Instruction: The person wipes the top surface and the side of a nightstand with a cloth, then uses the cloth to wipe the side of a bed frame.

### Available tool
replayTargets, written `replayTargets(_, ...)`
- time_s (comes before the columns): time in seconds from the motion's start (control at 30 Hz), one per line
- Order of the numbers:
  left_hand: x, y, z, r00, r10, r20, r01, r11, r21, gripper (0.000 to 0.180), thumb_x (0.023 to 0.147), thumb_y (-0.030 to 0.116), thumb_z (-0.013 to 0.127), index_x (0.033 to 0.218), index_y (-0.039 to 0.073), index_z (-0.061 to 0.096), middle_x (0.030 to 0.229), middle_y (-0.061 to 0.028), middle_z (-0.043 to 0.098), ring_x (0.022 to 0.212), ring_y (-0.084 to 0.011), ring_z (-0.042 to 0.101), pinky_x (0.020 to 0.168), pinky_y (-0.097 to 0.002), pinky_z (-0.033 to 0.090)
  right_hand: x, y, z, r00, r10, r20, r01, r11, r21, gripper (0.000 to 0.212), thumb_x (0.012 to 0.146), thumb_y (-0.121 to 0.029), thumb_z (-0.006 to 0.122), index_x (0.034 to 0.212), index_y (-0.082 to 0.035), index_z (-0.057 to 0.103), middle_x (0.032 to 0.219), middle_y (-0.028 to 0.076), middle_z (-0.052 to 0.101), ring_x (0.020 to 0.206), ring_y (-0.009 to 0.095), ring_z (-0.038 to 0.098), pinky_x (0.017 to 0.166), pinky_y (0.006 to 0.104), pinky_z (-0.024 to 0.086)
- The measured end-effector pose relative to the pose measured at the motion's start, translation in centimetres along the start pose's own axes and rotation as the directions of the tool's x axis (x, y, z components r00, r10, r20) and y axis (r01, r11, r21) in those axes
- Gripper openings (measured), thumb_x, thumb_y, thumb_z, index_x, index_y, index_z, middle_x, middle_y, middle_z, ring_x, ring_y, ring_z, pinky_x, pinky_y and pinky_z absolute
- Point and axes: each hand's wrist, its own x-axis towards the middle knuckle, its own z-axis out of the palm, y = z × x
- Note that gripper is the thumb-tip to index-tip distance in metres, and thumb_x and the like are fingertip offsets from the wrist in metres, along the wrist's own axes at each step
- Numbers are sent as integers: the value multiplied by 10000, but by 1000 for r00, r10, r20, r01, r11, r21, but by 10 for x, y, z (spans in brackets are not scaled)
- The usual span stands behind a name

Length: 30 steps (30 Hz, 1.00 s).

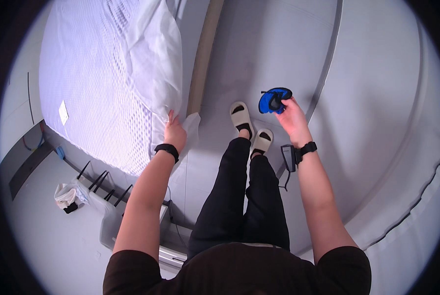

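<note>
Hands are busy here. The left hand (174, 132) pinches the white sheet (156, 64) at the bed (87, 88) edge. The right hand (292, 117) (held up over the floor (377, 98)) grips a small blue cloth (274, 100) near the sandals (251, 127).

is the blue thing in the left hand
No, the right hand holds the blue thing, while the left hand grips the edge of the white pillow.

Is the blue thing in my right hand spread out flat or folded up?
Folded up. The blue cloth item is bunched into a small curled bundle pinched in the right hand, with a dark inner part showing; what it is exactly cannot be told.
</note>
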Motion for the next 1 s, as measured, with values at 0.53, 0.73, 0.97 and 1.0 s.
replayTargets(0.53,-151,84,153,940,-200,275,287,901,-325,205,828,158,523,870,137,723,915,-96,710,881,-252,683,763,-388,516,-85,60,-61,1000,0,-20,0,999,33,280,833,3,506,1106,-55,497,1111,93,550,1070,247,549,964,433,443)
replayTargets(0.73,-245,-54,210,675,-736,61,377,272,-886,261,797,58,523,1047,32,595,1098,-173,619,1060,-317,575,916,-403,448,-84,89,-42,1000,-6,4,6,1000,16,265,840,-9,524,1099,-66,506,1080,89,570,1033,237,565,922,423,459)
replayTargets(0.97,-186,-42,211,660,-746,-88,46,156,-987,583,763,60,634,1305,53,421,1290,-223,472,1195,-305,476,1028,-377,353,-83,135,-8,982,60,-179,-63,998,-11,178,856,-135,585,1031,-116,559,1016,27,600,965,189,557,797,362,436)
replayTargets(1.0,-181,-45,211,662,-744,-93,35,155,-987,583,763,60,634,1305,53,421,1290,-223,472,1195,-305,476,1028,-377,353,-85,139,-2,974,84,-211,-90,996,-19,189,843,-197,621,1010,-123,575,984,14,608,950,183,547,788,367,424)
